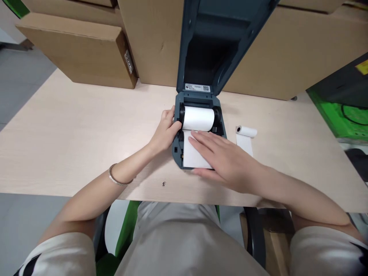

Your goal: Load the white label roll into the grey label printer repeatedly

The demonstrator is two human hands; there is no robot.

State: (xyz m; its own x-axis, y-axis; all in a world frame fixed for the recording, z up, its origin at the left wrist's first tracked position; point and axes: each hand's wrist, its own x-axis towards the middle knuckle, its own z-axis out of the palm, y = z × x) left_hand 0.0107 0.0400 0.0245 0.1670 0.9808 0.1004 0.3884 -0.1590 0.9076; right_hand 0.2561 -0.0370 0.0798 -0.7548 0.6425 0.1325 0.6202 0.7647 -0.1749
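A dark grey label printer [177, 149] stands on the table with its lid [211, 50] raised. Inside sits a white paper roll [198, 118], its strip [192, 153] drawn towards me over the printer's front. My left hand [165, 130] grips the printer's left side, thumb over the rim and fingers along the outer wall. Lying across the strip, my right hand [221, 159] has its fingers stretched out and the thumb apart near the front edge. To the right of the printer lies a small white paper roll [247, 132], partly unrolled; my right hand hides part of its loose end.
Large cardboard boxes [155, 42] line the table's back edge, with a flatter carton [86, 57] at the left. A green surface with a black cable [330, 115] is beyond the table's right side. A small dark mark [164, 184] shows near the front edge.
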